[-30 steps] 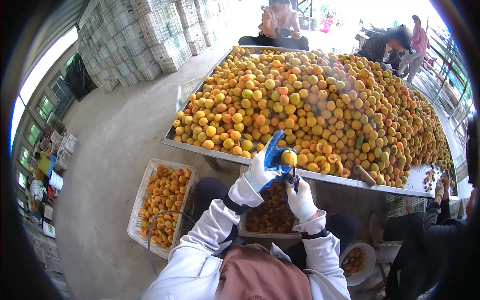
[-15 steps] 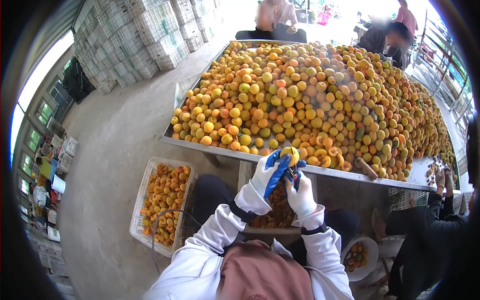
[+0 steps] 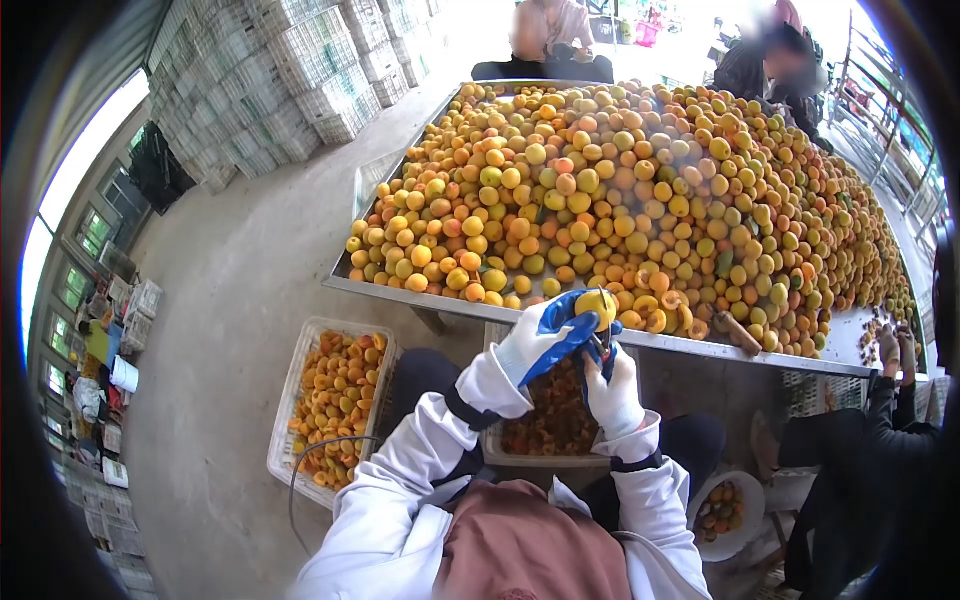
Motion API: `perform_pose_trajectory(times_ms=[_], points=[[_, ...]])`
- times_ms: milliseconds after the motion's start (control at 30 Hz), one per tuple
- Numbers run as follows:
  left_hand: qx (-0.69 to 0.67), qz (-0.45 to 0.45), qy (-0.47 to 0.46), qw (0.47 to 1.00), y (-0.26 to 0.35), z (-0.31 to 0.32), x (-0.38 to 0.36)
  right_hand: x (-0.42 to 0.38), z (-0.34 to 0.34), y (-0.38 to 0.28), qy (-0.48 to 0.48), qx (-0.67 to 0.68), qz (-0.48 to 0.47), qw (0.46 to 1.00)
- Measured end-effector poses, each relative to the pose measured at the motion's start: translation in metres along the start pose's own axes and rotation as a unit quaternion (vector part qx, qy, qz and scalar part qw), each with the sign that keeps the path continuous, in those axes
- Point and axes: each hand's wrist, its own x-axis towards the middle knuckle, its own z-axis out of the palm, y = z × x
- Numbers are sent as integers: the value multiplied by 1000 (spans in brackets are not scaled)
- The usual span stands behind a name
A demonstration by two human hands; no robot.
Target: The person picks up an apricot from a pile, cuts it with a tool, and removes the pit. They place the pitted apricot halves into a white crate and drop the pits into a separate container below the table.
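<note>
My left hand (image 3: pixel 545 340), in a white and blue coated glove, grips a yellow apricot (image 3: pixel 598 306) just over the table's front edge. My right hand (image 3: pixel 614 392), gloved the same way, is closed round a small hand tool (image 3: pixel 602 348) with a dark metal tip. That tip is up against the underside of the apricot; the tool's exact kind is partly hidden by my fingers. Behind both hands a large heap of apricots (image 3: pixel 560 200) covers the metal-edged table (image 3: pixel 430 297). Several halved apricots (image 3: pixel 656 320) lie near the edge.
Below my hands stands a crate (image 3: pixel 545 461) of apricot pieces. Another white crate (image 3: pixel 283 425) of halves is at my left, with a cable (image 3: pixel 293 490) beside it. A white bucket (image 3: pixel 752 525) sits at right. A wooden stick (image 3: pixel 738 335) lies on the table. Co-workers sit around it.
Both hands have shifted slightly right with the apricot and the tool. The co-worker at the far right corner has changed posture.
</note>
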Motion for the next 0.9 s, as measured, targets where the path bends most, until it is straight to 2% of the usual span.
perform_pose_trajectory(times_ms=[100,167,233,267,367,400,433,500,533,633,700,767,833,900], points=[[-74,-14,13,997,-6,8,-4,-1,2,4,7,-30,23,999],[-46,-26,36,998,-12,8,-1,0,1,4,-6,-54,20,998],[-35,-61,99,993,-15,11,2,-2,2,6,-5,-47,21,999],[-32,-61,96,993,-15,11,5,-2,1,7,-5,-39,21,999],[80,51,58,994,-12,4,7,-3,-6,4,-38,22,31,999],[138,34,54,988,-9,1,8,-3,-9,2,-37,24,33,998],[139,31,54,988,-5,0,7,-3,-13,-2,-49,27,42,998],[330,77,-58,939,6,-1,6,-3,-15,-1,-62,32,53,996],[377,59,-82,921,13,1,6,-4,-15,2,-66,28,67,995],[319,74,-85,941,10,-3,9,-4,-12,1,-65,32,68,995],[286,83,-91,950,1,-1,10,-2,-9,-4,-26,12,31,999],[58,92,-19,994,-11,9,6,-2,-6,4,-14,8,17,1000],[42,74,18,996,-21,12,-2,-3,-4,10,-6,2,2,1000],[81,58,90,991,-27,17,-9,-4,-4,11,-12,-37,-9,999]])
